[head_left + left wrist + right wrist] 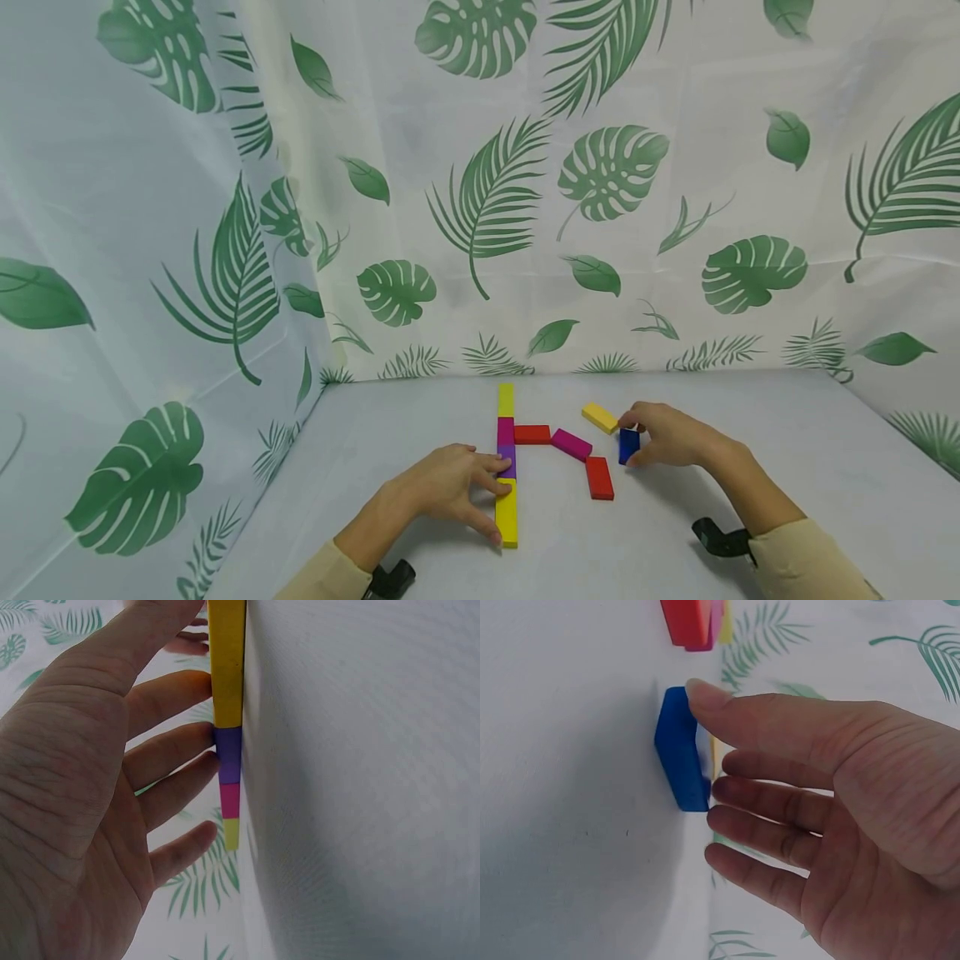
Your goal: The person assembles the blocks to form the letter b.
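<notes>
My left hand (450, 487) lies along a straight column of blocks, its fingers fairly straight and their tips at the purple block (507, 469) and the yellow block (507, 517). The thumb reaches the yellow block's near end. Farther up the column come a magenta block (506, 431) and a lime-yellow block (506, 400). My right hand (671, 435) pinches a blue block (679, 754) between thumb and fingers, low over the table. Just beyond that hand a loose yellow-orange block (600, 417) lies tilted, its near end close to the fingertips.
From the column's magenta block, a red block (532, 435) extends right, followed by a slanted magenta block (572, 444) and another red block (600, 478) pointing toward me. All lie flat on the white table (405, 417). A leaf-printed curtain (487, 333) hangs behind and at the left.
</notes>
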The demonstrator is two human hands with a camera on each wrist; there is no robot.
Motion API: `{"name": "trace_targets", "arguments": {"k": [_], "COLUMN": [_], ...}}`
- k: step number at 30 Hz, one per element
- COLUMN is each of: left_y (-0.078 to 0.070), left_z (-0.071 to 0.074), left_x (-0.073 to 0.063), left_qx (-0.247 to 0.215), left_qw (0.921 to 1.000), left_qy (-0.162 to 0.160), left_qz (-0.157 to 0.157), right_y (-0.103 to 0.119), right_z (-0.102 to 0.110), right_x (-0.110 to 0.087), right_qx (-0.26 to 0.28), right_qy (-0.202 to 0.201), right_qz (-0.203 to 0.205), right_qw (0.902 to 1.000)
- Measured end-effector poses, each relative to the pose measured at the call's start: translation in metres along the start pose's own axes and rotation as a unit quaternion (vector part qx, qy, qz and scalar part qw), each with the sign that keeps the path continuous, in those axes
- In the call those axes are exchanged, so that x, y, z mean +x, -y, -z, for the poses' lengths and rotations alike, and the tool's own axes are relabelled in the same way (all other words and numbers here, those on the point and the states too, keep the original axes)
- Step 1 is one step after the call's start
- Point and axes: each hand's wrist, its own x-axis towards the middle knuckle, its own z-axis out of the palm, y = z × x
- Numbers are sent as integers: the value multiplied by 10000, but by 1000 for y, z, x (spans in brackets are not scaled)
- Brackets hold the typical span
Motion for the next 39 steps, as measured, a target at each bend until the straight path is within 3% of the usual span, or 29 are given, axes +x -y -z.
{"name": "trace_targets", "arguments": {"k": [25,39], "left_y": [2,4], "left_z": [-2,-3], "left_x": [1,1], "left_qx": [67,58], "left_qw": [10000,10000], "left_qy": [5,-3], "left_qz": [-5,0], "right_y": [-4,-6], "right_z": [-4,-5], "right_x": [4,6], "right_qx": [-8,-153], "right_qy": [54,-11], "right_qz": [-333,-114], "right_qw": [9994,9998]}}
